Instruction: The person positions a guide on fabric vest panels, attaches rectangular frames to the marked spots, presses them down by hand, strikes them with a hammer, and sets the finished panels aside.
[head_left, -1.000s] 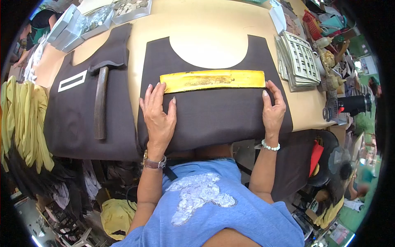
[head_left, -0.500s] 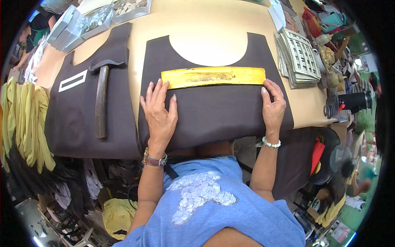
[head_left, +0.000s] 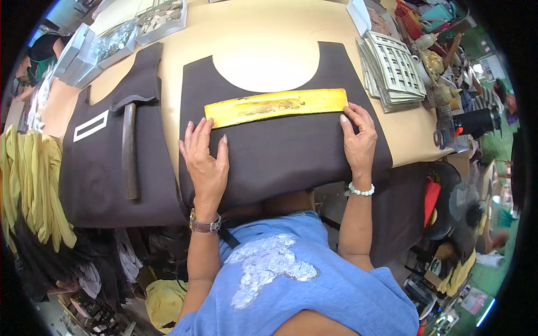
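A yellow strip [head_left: 274, 106] with brown smears in its middle lies flat across a dark, vest-shaped fabric piece [head_left: 269, 151], just under the scooped neckline. My left hand [head_left: 206, 162] is open, its fingertips touching the strip's lower left corner and its thumb spread away on the fabric. At the other end, my right hand [head_left: 360, 140] has its thumb and fingers closed around the lower right corner. Left of this piece lies a second dark fabric piece [head_left: 145, 173]. On it rest a hammer [head_left: 129, 151] with a dark wooden handle and a white rectangular frame [head_left: 91, 125].
Grey boxes of small parts [head_left: 159, 22] stand at the table's back left. A stack of slotted white cards [head_left: 395, 70] sits at the right. Yellow cloths [head_left: 33, 179] hang over the left edge. Scissor handles [head_left: 443, 138] show near the right edge. Another person [head_left: 47, 50] is at far left.
The whole view has shifted and turned slightly, so table items appear a little to the left. Both hands keep their places at the ends of the yellow strip.
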The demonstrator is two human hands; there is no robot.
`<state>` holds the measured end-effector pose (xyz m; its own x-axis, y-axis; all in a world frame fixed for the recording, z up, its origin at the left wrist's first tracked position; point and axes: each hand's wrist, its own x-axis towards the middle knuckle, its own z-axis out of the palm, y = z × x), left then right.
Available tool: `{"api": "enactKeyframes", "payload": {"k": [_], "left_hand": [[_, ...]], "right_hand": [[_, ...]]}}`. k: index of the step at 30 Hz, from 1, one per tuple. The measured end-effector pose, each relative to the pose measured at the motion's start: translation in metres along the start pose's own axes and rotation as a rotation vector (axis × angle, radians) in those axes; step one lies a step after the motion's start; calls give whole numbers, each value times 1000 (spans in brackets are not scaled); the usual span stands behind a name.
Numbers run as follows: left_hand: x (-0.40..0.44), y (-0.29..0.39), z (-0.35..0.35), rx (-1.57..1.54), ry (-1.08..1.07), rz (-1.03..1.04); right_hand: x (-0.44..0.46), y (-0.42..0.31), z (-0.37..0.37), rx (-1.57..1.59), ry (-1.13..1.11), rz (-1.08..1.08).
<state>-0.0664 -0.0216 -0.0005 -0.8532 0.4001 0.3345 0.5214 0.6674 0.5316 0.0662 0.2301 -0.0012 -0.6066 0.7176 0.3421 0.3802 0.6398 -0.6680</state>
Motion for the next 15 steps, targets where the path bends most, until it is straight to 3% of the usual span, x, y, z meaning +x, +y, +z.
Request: {"api": "enactKeyframes", "payload": {"k": [15], "left_hand": [[-1, -1, -1, -76, 32, -15]], "right_hand": [[1, -1, 0, -41, -27, -60]]}}
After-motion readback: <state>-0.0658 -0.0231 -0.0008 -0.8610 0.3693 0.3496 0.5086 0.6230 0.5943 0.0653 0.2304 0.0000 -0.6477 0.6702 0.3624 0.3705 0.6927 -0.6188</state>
